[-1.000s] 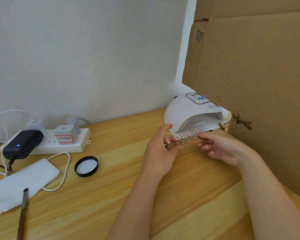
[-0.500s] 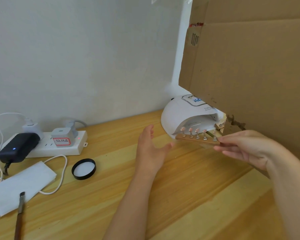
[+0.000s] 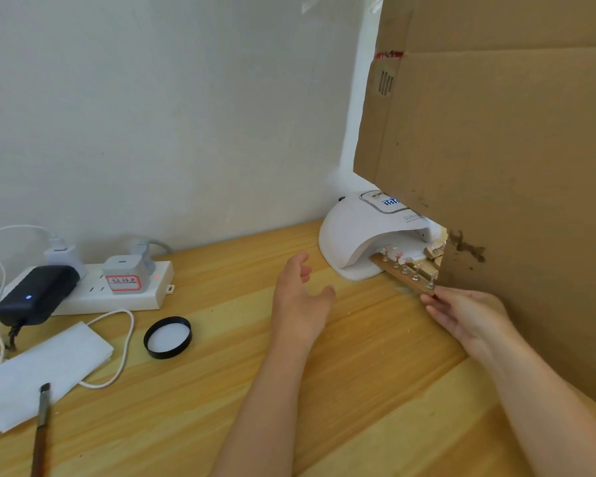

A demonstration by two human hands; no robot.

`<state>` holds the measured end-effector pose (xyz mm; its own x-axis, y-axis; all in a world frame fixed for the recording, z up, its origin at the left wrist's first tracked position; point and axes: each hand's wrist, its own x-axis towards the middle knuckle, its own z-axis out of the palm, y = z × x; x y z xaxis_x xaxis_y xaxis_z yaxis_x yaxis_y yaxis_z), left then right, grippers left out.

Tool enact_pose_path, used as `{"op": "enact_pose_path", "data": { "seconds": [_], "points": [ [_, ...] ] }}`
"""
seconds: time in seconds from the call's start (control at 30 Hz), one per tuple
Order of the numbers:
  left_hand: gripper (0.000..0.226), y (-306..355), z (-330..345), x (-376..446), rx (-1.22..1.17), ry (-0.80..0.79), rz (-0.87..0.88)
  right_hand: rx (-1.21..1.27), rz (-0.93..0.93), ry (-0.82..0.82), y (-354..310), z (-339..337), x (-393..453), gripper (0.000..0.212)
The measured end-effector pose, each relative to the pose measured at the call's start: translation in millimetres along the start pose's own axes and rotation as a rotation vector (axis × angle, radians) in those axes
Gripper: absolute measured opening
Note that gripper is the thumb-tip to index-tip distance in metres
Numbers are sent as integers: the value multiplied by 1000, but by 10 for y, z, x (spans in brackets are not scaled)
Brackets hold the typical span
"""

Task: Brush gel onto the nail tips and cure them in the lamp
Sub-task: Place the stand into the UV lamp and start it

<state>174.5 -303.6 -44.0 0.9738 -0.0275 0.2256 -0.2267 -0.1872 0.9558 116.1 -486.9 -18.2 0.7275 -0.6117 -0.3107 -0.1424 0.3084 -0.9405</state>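
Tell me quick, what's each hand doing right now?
Left hand: open, holding nothing.
Right hand: pinching the wooden strip of nail tips at the lamp.

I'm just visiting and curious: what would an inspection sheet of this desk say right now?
Surface: wooden table, light grain.
Job's things: wooden strip of nail tips, far end at the mouth of the white curing lamp, whose display is lit; brush lying at front left.
Clutter: black lid; white folded cloth.
Hands: right hand pinches the strip's near end; left hand open, holding nothing.
Cables: white cord looping by the power strip, which carries a black adapter and white chargers.
Surroundings: pale wall; cardboard panel at right.
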Motion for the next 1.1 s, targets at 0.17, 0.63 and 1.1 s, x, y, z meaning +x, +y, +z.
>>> {"op": "enact_pose_path", "data": {
  "seconds": [0.17, 0.63, 1.1],
  "points": [
    [53, 5, 7, 6, 28, 6, 18, 104, -66, -35, -29, 277, 117, 21],
    [45, 18, -23, 3, -24, 24, 1, -336, -112, 230, -62, 827, 756, 15],
    [36, -35, 56, -62, 70, 54, 27, -669, -795, 40, 413, 621, -257, 15]
  ]
}}
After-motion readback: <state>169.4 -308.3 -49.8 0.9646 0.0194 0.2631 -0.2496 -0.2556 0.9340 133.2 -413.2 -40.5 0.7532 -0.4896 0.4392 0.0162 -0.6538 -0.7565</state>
